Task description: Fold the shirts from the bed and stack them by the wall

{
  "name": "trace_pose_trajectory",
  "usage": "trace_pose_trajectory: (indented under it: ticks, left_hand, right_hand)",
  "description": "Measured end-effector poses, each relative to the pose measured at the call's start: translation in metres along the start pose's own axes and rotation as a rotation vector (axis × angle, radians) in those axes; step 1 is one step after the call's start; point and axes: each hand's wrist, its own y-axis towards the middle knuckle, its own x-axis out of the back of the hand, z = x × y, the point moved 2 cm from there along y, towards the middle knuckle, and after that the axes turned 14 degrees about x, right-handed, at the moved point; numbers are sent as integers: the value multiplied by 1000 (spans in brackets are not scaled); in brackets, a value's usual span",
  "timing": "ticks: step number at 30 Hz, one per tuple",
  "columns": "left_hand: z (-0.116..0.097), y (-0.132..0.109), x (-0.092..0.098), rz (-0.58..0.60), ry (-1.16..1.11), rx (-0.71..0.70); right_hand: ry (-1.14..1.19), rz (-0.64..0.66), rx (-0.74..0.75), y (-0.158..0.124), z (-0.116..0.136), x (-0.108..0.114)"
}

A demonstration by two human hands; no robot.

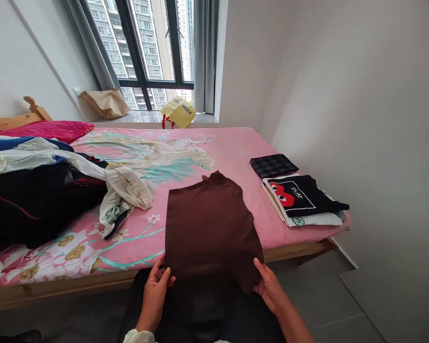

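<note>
A dark brown high-necked top (210, 219) lies spread with its collar pointing away from me. Its upper part rests on the bed, and the lower part hangs over the edge above my lap. At its lower left edge, my left hand (156, 290) pinches the fabric between thumb and fingers. The opposite edge is gripped by my right hand (270, 288), whose fingers are partly hidden under the cloth.
A heap of loose clothes (39, 190) covers the bed's left side. On the right sit a folded stack topped by a black printed shirt (300, 194) and a folded plaid cloth (273, 165). A paper bag (107, 103) and yellow bag (178, 112) stand by the window.
</note>
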Motion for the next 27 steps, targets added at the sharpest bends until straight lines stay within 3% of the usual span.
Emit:
trace_pose_trajectory:
  ticks: [8, 14, 20, 27]
  left_hand:
    - [2, 5, 6, 38, 161, -70]
    - [4, 10, 9, -7, 164, 10]
    - [4, 13, 10, 0, 129, 63]
    - [6, 16, 10, 8, 105, 86]
  right_hand:
    - [-129, -15, 31, 10, 13, 3]
    - [-263, -332, 234, 20, 16, 16]
    - [-249, -241, 240, 24, 21, 9]
    - [-382, -369, 396, 54, 33, 11]
